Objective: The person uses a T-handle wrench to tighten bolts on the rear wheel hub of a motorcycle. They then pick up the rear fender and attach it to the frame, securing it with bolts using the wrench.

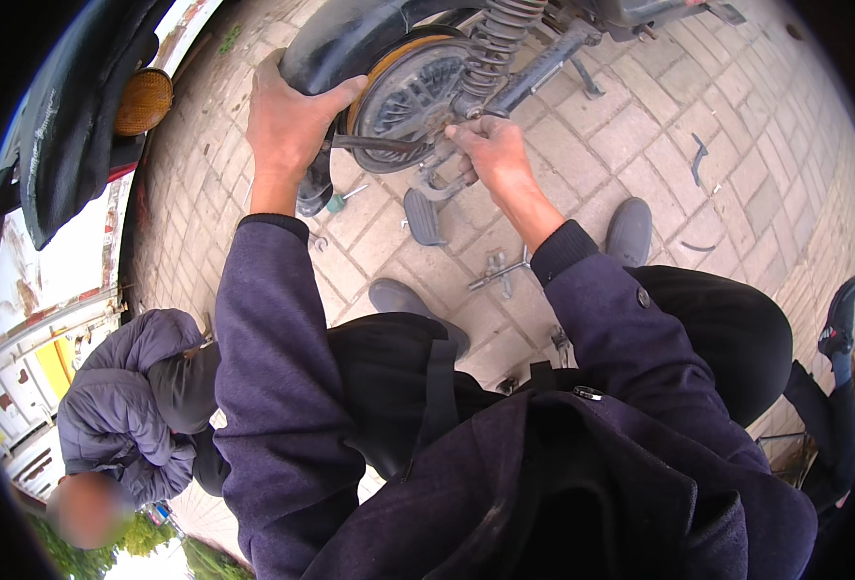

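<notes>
A motorcycle wheel [329,60] with a black tyre and a yellowish rim stands in front of me. My left hand [292,126] is wrapped round the tyre, its thumb against the side near the rim. At the hub [403,101], my right hand [495,155] is closed in a pinch by the axle end, below the coil-spring shock absorber [495,53]. What sits between its fingertips is too small to make out. Under that hand is a curved metal bracket [437,187], with a black ribbed pedal [423,217] below. A dark rod [379,144] runs across the wheel's lower edge.
On the paving lie a green-handled screwdriver [337,203], a wrench [320,245], a metal T-shaped tool [497,273] and a dark strip [699,159]. A person in a padded jacket [123,396] sits at left, under an orange lamp [144,101]. Another person's leg [839,416] is at right.
</notes>
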{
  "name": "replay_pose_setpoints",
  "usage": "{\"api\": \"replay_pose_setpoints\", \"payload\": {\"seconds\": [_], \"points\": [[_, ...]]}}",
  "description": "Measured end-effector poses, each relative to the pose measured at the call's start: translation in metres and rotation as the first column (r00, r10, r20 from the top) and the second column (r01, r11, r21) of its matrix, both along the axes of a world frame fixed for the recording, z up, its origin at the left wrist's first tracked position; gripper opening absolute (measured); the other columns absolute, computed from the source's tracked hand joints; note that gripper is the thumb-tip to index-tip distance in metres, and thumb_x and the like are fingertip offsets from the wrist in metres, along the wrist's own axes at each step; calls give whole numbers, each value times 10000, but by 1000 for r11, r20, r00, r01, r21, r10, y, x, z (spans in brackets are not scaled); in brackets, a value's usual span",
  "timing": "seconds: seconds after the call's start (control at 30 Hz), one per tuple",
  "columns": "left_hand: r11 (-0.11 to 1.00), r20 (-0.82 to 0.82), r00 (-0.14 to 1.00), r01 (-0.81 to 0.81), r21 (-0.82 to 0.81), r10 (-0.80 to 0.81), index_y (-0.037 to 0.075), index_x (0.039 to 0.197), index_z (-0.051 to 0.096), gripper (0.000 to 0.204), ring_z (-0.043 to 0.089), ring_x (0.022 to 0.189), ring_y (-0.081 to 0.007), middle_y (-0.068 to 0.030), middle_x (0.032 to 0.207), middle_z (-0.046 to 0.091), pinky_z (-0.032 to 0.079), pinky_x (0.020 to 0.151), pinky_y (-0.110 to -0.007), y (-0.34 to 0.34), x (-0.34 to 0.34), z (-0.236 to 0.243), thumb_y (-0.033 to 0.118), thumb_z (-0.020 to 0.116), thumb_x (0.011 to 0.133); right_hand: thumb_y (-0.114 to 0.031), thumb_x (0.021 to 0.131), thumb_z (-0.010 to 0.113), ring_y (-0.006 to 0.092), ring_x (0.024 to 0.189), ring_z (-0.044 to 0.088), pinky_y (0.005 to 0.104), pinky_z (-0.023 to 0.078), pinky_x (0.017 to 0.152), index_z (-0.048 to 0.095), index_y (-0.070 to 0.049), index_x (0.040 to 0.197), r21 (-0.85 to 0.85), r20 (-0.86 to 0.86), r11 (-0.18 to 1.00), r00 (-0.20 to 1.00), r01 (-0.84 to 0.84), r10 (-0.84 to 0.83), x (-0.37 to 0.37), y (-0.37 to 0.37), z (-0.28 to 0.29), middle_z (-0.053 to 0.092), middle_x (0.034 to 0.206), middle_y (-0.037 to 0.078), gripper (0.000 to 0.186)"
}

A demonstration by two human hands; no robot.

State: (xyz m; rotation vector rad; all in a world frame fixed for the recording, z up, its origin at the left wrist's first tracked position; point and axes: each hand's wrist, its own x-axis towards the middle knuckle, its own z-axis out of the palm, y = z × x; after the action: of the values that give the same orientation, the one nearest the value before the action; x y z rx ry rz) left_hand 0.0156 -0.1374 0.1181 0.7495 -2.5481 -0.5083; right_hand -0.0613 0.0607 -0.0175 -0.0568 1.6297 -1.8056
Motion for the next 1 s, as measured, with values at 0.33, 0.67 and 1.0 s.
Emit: {"api": "replay_pose_setpoints", "payload": {"seconds": [0.33, 0.67, 1.0], "points": [[1000, 21, 1000, -5, -15, 5, -115, 1333, 504, 989, 627, 1159, -353, -261, 1251, 624, 479, 1013, -400, 3, 2, 2, 490, 874, 644, -138, 890, 755, 115, 448, 546, 275, 413, 406, 686, 59, 932, -7, -9, 1000, 1000, 6, -6, 1, -1, -4, 629, 632, 61, 213], [1000, 16, 1000, -19, 2, 19, -117, 1331, 504, 976, 628, 1158, -349, -263, 1251, 624, 479, 1009, -395, 14, 2, 8, 461, 885, 643, -155, 902, 745, 115, 499, 582, 278, 445, 428, 688, 56, 916, -6, 3, 1000, 1000, -24, 24, 2, 1, 0, 657, 697, 77, 218], [1000, 12, 1000, -13, 8, 13, -90, 1336, 504, 983, 627, 1160, -350, -246, 1249, 632, 479, 1005, -414, 2, -5, 0, 510, 870, 649, -165, 941, 717, 105, 497, 536, 263, 417, 414, 641, 9, 841, -116, 164, 991, 985, 67, -48, 8, 0, 9, 578, 662, 26, 214]]}}
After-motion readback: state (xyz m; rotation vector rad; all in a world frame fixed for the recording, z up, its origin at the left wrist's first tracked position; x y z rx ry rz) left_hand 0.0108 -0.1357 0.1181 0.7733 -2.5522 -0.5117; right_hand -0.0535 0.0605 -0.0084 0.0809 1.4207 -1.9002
